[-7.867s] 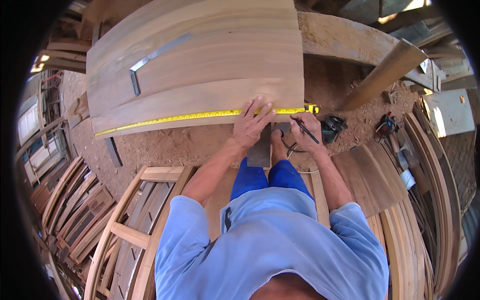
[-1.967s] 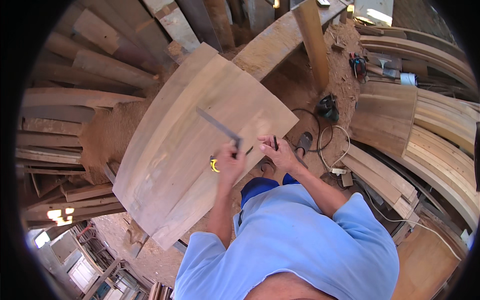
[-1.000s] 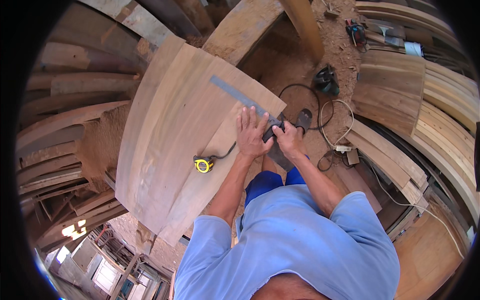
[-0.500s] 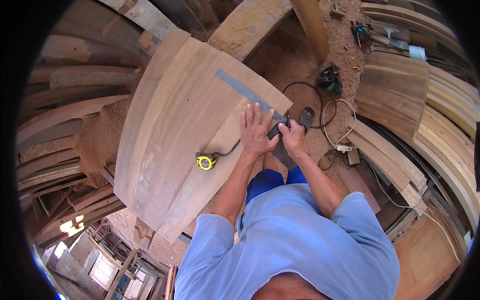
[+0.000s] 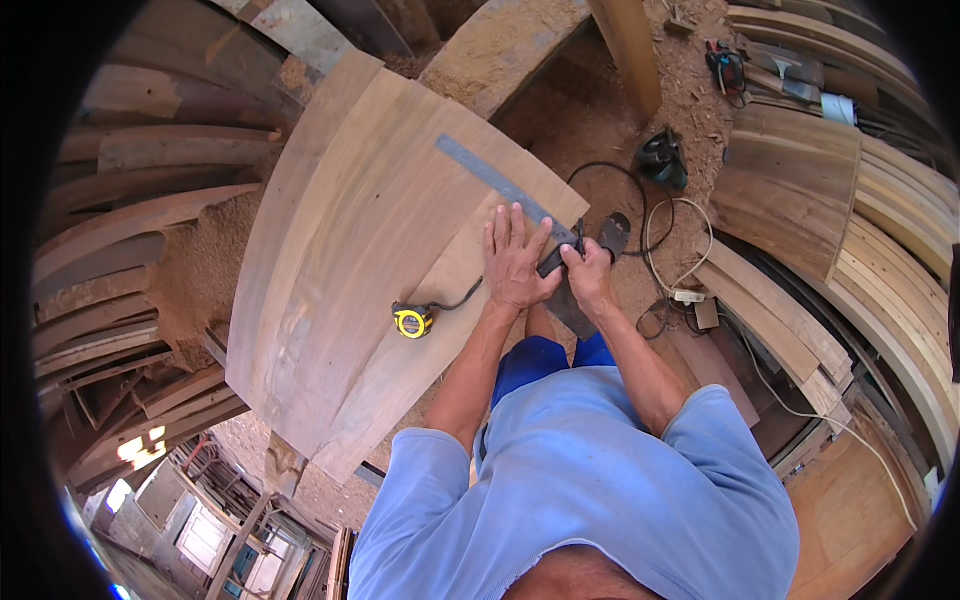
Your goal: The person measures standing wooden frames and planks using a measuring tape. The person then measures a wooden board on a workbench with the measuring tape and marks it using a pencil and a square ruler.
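Observation:
A try square with a grey metal blade (image 5: 490,180) and a dark stock lies on a wide wooden panel (image 5: 340,250), near its right edge. My left hand (image 5: 516,264) rests flat beside the blade, fingers spread, its thumb reaching to the dark stock. At the panel's corner, my right hand (image 5: 589,275) is closed on a thin dark pencil-like thing (image 5: 580,236), which sticks up by the blade's end; its lower part is hidden. Left of my left hand lies a yellow and black tape measure (image 5: 413,320) with a dark strap.
A power tool (image 5: 662,160) and looping cables lie on the shavings-covered floor beyond the panel, with a white socket strip (image 5: 688,296) at right. Stacked boards (image 5: 800,190) line the right side; more planks (image 5: 180,150) fill the left. A wooden post (image 5: 630,60) stands ahead.
The view has shifted very slightly. Both hands keep nearly the same places at the square, and the tape measure lies where it was on the panel.

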The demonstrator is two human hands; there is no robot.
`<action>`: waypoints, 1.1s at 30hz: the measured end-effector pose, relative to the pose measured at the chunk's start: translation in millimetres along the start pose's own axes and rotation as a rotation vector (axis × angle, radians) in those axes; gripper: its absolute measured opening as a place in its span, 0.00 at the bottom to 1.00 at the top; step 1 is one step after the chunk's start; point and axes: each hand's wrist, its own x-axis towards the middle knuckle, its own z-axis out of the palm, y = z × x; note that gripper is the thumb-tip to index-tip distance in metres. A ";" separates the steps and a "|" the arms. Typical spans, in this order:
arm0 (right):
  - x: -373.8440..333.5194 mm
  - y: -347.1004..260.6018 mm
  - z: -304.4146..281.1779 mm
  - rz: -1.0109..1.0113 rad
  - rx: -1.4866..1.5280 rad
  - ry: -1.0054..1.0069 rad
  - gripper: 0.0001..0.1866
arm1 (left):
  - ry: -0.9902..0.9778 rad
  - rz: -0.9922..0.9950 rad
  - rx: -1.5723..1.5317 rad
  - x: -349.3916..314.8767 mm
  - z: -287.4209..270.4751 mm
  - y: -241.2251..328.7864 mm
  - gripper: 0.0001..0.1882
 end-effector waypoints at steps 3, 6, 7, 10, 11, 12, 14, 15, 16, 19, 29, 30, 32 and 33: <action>-1.2 -3.3 1.8 0.001 0.014 0.004 0.07 | -0.008 -0.007 0.002 0.0 -0.8 0.1 0.46; -1.8 -5.7 1.9 0.004 0.006 0.011 0.06 | -0.003 -0.006 0.001 0.1 -0.9 -0.1 0.46; -2.0 -6.5 1.9 0.005 -0.008 0.014 0.06 | 0.000 -0.005 -0.002 0.0 -0.9 -0.1 0.46; -1.5 -7.6 2.1 0.004 -0.008 0.019 0.07 | -0.008 -0.006 0.004 0.4 -1.1 0.4 0.46; -1.5 -7.7 1.6 0.005 -0.008 0.019 0.07 | -0.008 -0.006 0.004 0.6 -1.3 0.7 0.46; -1.6 -8.2 1.2 0.000 -0.022 0.016 0.07 | -0.006 -0.005 0.002 0.4 -1.2 0.5 0.46; -1.9 -9.0 1.0 -0.005 -0.037 0.012 0.07 | -0.005 -0.004 0.000 0.3 -0.8 0.1 0.46; -2.2 -9.5 1.1 0.000 -0.019 0.006 0.07 | -0.008 -0.005 0.002 0.4 -0.7 0.1 0.47; -2.4 -10.0 1.1 0.005 -0.002 0.001 0.07 | -0.011 -0.006 0.003 0.3 -0.5 0.0 0.47; -3.2 -11.3 1.4 0.014 0.027 -0.005 0.07 | -0.011 -0.005 0.005 -0.1 -0.4 -0.4 0.47; -0.3 -14.2 -5.0 0.028 0.068 -0.055 0.06 | 0.008 0.012 0.028 -0.3 3.7 -1.7 0.48; 2.8 -14.3 -9.1 -0.003 -0.124 0.006 0.09 | 0.000 0.007 0.023 -0.4 2.7 -0.7 0.48; 9.3 -15.6 -22.1 -0.034 -0.316 0.069 0.12 | -0.009 0.003 0.018 1.1 1.4 1.5 0.48; 10.7 -20.9 -29.3 -0.111 -0.329 0.082 0.13 | -0.005 0.004 0.019 0.3 0.7 1.3 0.48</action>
